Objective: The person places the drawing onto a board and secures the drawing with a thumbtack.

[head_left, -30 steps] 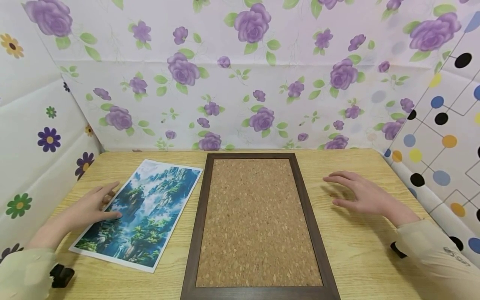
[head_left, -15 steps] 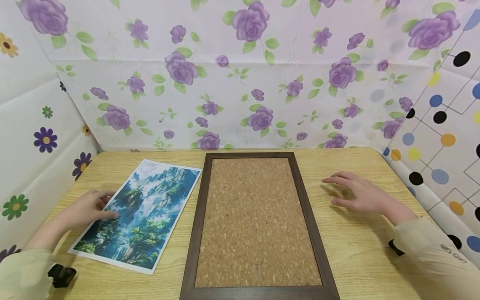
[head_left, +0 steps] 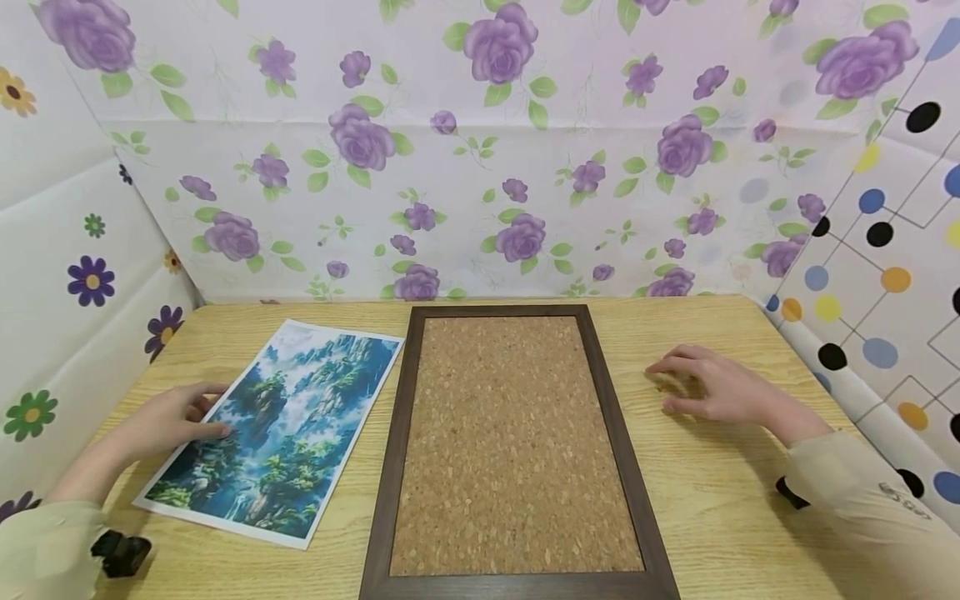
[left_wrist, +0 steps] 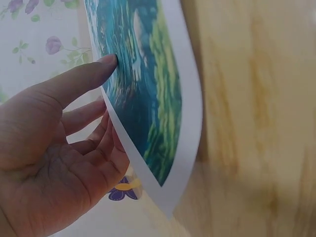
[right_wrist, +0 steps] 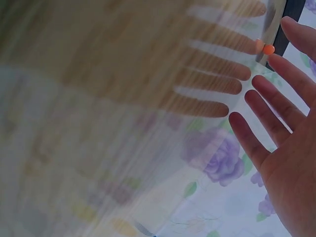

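Note:
My left hand point(head_left: 168, 421) pinches the left edge of a landscape picture print point(head_left: 300, 425), with mountains, mist and trees inside a white border. In the left wrist view the thumb lies on the printed face and the fingers are behind the sheet point(left_wrist: 148, 98), which bends near its corner. My right hand point(head_left: 712, 387) hovers low over the table at the right, fingers lightly bent. In the right wrist view a small round orange thing point(right_wrist: 268, 49) sits right at the index fingertip. A cork board point(head_left: 517, 442) in a dark brown frame lies between the hands.
The pale wood table point(head_left: 712, 508) meets a purple-flowered cloth wall point(head_left: 450, 208) at the back. Patterned cloth also stands to the left point(head_left: 67, 333) and right point(head_left: 892, 325). A black wrist device point(head_left: 120, 552) shows at the left cuff.
My left fingers have drawn in to pinch the print's edge, and the sheet has shifted slightly left. The right fingertips have bent down a little toward the table.

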`<state>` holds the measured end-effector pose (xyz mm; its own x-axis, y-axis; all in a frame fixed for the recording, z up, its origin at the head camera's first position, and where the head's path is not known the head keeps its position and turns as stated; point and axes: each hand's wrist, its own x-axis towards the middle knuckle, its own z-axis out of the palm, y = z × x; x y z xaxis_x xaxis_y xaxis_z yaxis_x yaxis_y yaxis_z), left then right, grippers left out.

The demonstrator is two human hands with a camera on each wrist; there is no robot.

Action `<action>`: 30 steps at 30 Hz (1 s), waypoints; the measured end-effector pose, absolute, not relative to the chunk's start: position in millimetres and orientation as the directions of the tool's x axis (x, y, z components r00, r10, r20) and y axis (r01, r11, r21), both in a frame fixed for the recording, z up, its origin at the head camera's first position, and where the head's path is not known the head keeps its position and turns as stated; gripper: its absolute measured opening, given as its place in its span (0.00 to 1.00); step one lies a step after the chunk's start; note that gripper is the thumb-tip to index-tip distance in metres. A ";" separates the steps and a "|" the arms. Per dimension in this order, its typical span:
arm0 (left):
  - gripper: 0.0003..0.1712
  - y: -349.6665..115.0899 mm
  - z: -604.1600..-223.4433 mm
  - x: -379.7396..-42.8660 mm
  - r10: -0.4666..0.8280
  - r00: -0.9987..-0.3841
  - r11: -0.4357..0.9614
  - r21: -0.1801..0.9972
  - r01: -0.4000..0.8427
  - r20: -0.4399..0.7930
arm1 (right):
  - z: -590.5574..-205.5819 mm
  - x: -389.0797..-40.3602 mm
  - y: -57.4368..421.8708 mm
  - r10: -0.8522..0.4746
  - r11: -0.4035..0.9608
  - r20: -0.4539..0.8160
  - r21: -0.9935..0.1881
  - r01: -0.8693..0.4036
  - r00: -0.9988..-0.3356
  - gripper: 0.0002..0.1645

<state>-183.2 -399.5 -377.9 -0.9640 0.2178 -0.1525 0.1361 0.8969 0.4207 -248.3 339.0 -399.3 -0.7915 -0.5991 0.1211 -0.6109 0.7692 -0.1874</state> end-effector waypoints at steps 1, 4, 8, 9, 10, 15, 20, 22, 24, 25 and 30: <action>0.41 -399.8 -377.6 -182.7 0.216 -0.964 0.897 0.421 0.134 -0.153 | -399.5 -248.5 339.1 -0.599 0.770 0.121 -0.186 -0.611 -0.792 0.28; 0.40 -400.9 -377.4 -181.3 0.207 -0.966 0.898 0.421 0.126 -0.152 | -399.5 -249.0 338.9 -0.601 0.766 0.130 -0.187 -0.615 -0.788 0.26; 0.36 -403.5 -378.0 -180.0 0.193 -0.970 0.902 0.415 0.117 -0.146 | -398.9 -250.4 338.7 -0.595 0.758 0.128 -0.238 -0.607 -0.794 0.22; 0.35 -404.3 -378.2 -179.9 0.190 -0.971 0.903 0.414 0.115 -0.145 | -399.1 -251.2 339.1 -0.590 0.755 0.125 -0.265 -0.600 -0.798 0.21; 0.34 -405.0 -378.3 -179.7 0.186 -0.972 0.904 0.414 0.111 -0.145 | -399.1 -251.7 339.4 -0.584 0.752 0.116 -0.295 -0.590 -0.803 0.21; 0.32 -407.1 -377.9 -178.3 0.179 -0.971 0.896 0.433 0.096 -0.156 | -401.5 -254.9 343.1 -0.569 0.730 0.085 -0.405 -0.550 -0.818 0.19; 0.30 -408.0 -376.9 -175.9 0.180 -0.971 0.890 0.447 0.091 -0.159 | -402.5 -256.5 344.1 -0.568 0.722 0.080 -0.429 -0.543 -0.819 0.19; 0.29 -408.6 -376.8 -175.3 0.176 -0.971 0.890 0.448 0.087 -0.162 | -402.7 -257.1 343.8 -0.567 0.722 0.082 -0.429 -0.542 -0.820 0.18; 0.28 -409.2 -376.9 -175.0 0.174 -0.971 0.889 0.450 0.083 -0.165 | -402.9 -257.8 343.9 -0.566 0.721 0.085 -0.432 -0.542 -0.820 0.18; 0.28 -409.7 -377.0 -174.9 0.175 -0.970 0.887 0.456 0.080 -0.170 | -402.9 -258.1 343.7 -0.563 0.721 0.083 -0.438 -0.538 -0.822 0.17; 0.28 -412.3 -377.0 -174.5 0.177 -0.964 0.870 0.489 0.058 -0.201 | -403.3 -259.7 343.4 -0.553 0.718 0.061 -0.473 -0.512 -0.831 0.17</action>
